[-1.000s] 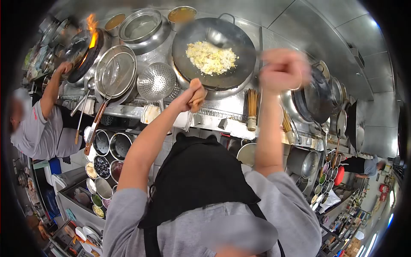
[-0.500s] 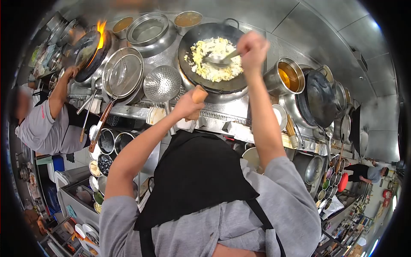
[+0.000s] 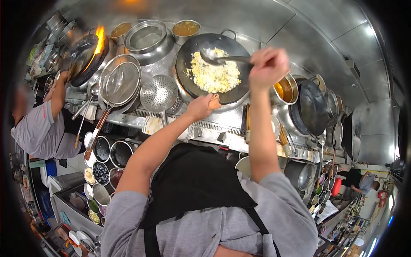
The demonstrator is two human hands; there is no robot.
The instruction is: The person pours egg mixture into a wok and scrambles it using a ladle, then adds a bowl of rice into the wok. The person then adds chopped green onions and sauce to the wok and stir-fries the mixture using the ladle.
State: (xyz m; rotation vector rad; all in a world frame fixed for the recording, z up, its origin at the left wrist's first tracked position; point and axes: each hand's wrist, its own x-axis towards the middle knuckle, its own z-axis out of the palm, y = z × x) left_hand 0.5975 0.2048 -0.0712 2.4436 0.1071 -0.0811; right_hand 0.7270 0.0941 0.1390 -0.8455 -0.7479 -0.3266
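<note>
In the head view, my left hand [image 3: 201, 108] is closed on a folded tan cloth [image 3: 214, 102], which meets the near rim of a black wok [image 3: 188, 79]. Egg and rice [image 3: 216, 75] lie in a heap inside the wok. Above the wok's right side, my right hand [image 3: 269, 68] is wrapped round the handle of a metal ladle [image 3: 209, 56]. The ladle's bowl is at the far edge of the rice. The wok's loop handle points away from me.
A perforated skimmer [image 3: 159, 93] and wire strainers [image 3: 120, 79] lie left of the wok. Right of it stand an oil pot [image 3: 286, 89] and another wok [image 3: 317, 107]. At far left, a co-worker [image 3: 45, 124] handles a flaming wok [image 3: 83, 60].
My left hand and the cloth have moved right and down to the wok's rim. My right hand has shifted right and down, while the ladle's bowl has moved to the far side of the rice.
</note>
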